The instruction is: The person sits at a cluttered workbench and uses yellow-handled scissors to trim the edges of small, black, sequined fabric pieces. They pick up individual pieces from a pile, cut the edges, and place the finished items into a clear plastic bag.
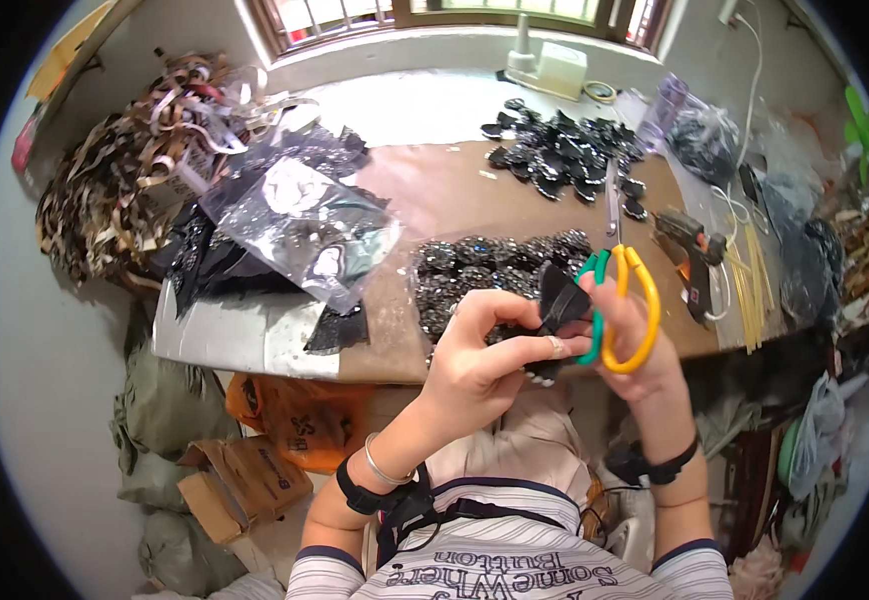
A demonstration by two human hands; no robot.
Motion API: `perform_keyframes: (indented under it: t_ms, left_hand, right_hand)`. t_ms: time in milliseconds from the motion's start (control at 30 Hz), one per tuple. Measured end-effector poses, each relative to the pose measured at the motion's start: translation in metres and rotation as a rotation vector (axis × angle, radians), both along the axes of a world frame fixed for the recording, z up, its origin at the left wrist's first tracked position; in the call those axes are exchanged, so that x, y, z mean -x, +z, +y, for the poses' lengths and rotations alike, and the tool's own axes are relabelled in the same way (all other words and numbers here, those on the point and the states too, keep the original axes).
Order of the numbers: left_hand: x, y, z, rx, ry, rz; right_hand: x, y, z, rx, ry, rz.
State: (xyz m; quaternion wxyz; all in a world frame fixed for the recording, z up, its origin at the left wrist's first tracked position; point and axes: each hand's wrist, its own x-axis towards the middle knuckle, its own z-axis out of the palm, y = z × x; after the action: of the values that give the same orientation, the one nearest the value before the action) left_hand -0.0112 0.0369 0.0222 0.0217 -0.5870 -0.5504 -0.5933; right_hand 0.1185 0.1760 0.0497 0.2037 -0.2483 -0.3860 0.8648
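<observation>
My left hand [477, 352] is closed, its thumb and fingertips pinching a black fabric piece [560, 298] that looks like a folded bow. In my right hand [647, 372] is a pair of scissors [613, 225] with one green and one yellow handle loop. Their metal blades point away from me, toward the window. The right fingertips lie close to the black piece; whether they also grip it is hidden. Just beyond and below both hands sit rows of sparkling black beaded ornaments [475, 262] on the table.
A heap of shiny black pieces [560, 150] lies at the back right, near a glue gun [693, 262] and yellowish sticks [752, 285]. On the left are a clear plastic bag [300, 225] and a pile of curled strips [115, 200]. A purple-tinted bottle [663, 112] stands behind.
</observation>
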Motion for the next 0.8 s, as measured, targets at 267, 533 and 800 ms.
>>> perform_keyframes:
  t_ms: [267, 533, 800]
  left_hand:
    - [-0.012, 0.017, -0.016, 0.130, 0.257, 0.041]
    - [-0.019, 0.014, -0.011, 0.254, 0.238, -0.074]
    - [-0.012, 0.016, -0.016, 0.350, 0.076, -0.246]
  right_hand:
    - [-0.008, -0.011, -0.018, -0.209, -0.227, 0.081]
    - [-0.011, -0.037, -0.028, -0.327, -0.144, 0.030]
    - [-0.015, -0.022, -0.035, -0.167, -0.159, 0.022]
